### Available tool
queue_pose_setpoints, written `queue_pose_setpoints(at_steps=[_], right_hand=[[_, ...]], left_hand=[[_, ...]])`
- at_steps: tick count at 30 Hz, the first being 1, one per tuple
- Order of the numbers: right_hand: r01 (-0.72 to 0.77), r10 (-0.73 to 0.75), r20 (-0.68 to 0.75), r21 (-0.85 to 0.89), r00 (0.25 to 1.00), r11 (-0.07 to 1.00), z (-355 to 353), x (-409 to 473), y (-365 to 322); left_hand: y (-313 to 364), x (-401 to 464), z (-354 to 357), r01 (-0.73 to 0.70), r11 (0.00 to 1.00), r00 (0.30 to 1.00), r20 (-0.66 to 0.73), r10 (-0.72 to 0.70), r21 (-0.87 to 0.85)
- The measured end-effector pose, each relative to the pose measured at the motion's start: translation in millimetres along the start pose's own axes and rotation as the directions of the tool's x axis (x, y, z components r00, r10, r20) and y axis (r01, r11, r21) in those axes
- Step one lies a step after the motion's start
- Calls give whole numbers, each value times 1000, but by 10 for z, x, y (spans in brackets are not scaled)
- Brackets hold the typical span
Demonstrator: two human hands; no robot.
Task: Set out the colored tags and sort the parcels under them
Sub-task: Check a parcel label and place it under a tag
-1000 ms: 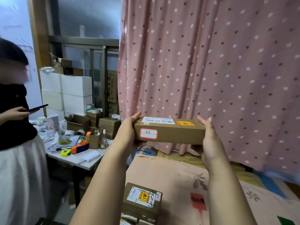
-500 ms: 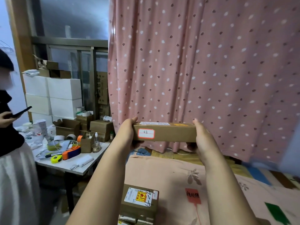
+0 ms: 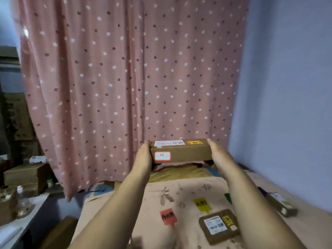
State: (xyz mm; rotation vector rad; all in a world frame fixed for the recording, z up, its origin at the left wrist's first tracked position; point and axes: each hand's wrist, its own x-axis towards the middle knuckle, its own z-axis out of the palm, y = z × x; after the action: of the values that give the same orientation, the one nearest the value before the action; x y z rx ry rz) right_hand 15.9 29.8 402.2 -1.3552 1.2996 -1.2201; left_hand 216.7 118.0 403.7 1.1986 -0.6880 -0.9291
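A long brown parcel (image 3: 180, 150) was held up at arm's length in front of the dotted curtain (image 3: 125, 78), clear of the patterned sheet (image 3: 188, 193) below. It was clasped endwise: the left hand (image 3: 143, 157) was pressed flat against its left end and the right hand (image 3: 218, 155) against its right end, so both hands were closed on the parcel and not spread wide. That grip appeared chosen to keep the near long side unobstructed, since the small red-bordered label (image 3: 162, 156) there was turned toward the camera, presumably so it could be read; its writing was too blurred to be made out. On the sheet, 3 coloured tags were laid in a row: a red tag (image 3: 168, 216), a yellow tag (image 3: 202, 203) just beside it, and a green tag (image 3: 227, 197) partly hidden behind the right forearm. 1 square parcel (image 3: 219, 226) was lying just below the yellow tag, and another parcel (image 3: 280, 204) was lying further right, near the wall. The held parcel was judged still unsorted, its tag being decided. The sideways grip looked steady, though a slip was possible if the pressure were eased.
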Motion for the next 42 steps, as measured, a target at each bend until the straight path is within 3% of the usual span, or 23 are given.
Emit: queue_pose_setpoints(at_steps=[9, 14, 23, 27, 42], right_hand=[[4, -8, -243, -15, 970, 1000, -1801, -512, 265], [-24, 29, -347, 19, 937, 1000, -2641, -867, 390], [-16, 57, -480, 88, 875, 996, -3938, -1451, 472], [-21, 62, -491, 89, 869, 996, -4365, -1553, 535], [-98, 152, -471, 136, 869, 986, -5161, -1222, 934]], left_hand=[[-469, -384, 1555, 32, 997, 924, 378, -58, 74], [-671, -813, 2287, 88, 983, 861, 484, -155, 159], [-887, -1731, 3327, 155, 981, 768, 610, -195, 118], [-1033, -1985, 3660, 181, 978, 759, 617, -207, 105], [-1482, -2002, 4485, 182, 966, 716, 649, -257, 181]])
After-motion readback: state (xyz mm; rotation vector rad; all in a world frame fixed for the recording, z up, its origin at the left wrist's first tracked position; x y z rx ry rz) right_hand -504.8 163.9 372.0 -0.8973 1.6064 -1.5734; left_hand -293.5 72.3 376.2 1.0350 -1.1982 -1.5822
